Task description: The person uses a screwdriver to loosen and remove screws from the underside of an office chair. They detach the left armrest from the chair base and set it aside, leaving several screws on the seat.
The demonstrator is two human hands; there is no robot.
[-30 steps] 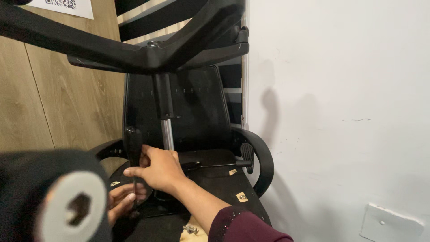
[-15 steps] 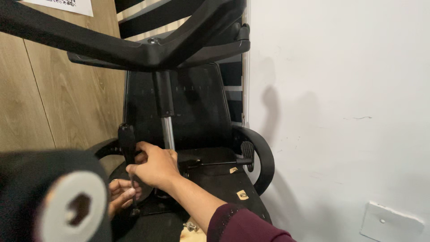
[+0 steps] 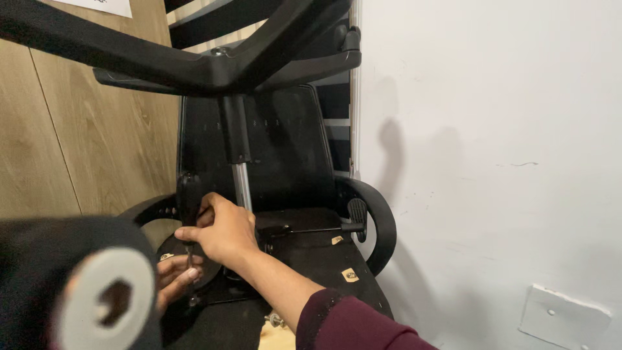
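The upturned office chair (image 3: 285,168) looked heavy and rigid, best steadied by its steel gas column (image 3: 242,185). At seven o'clock of that column, the right hand (image 3: 217,234) gripped a black-handled screwdriver (image 3: 189,204) upright: light, stiff, held mid-handle. The left hand (image 3: 173,280), curled, pinched its thin shaft below.

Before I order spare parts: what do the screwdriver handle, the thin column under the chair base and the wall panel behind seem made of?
Black screwdriver handle in the right hand: probably plastic or rubber, dull and smooth.
Thin silver column below the black star-shaped chair base: looks like polished metal, with a bright glint along it.
Tan wall panel: wood or wood-look laminate, with visible grain and a matte finish.
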